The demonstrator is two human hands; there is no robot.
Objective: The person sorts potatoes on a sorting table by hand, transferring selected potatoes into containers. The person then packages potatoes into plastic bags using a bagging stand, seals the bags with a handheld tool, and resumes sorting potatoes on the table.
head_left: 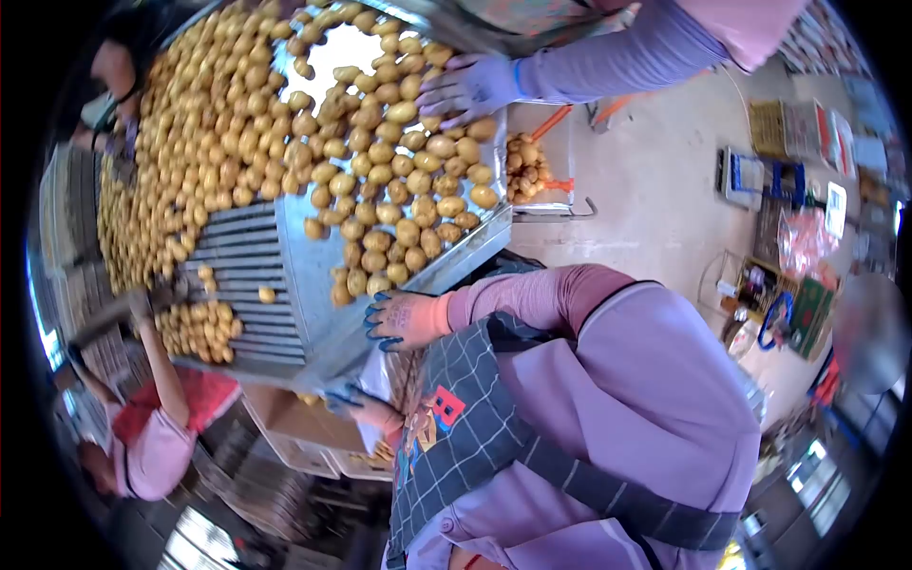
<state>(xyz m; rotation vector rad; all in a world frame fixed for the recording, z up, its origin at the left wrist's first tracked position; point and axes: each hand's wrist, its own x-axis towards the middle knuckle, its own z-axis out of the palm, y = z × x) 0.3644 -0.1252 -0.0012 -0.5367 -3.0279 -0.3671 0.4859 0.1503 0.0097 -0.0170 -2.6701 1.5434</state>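
My right hand (415, 320), in an orange glove with blue fingertips, is at the near edge of a metal sorting table (328, 328). Its fingers are spread, with nothing visible in them. Just beyond them lie round yellow-brown potatoes (375, 261). Lower down, my left hand (364, 408), gloved alike, reaches past my checked apron (465, 408) beside a white sheet or bag (377, 380). The left fingers look stretched out and apart; part of this hand is hidden by the apron.
A co-worker's purple-gloved hand (475, 87) rests on potatoes across the table. Another person in pink (157, 446) stands at lower left beside slatted bars (247, 252). A cardboard box (294, 437) sits below the table. Crates (784, 128) stand at right.
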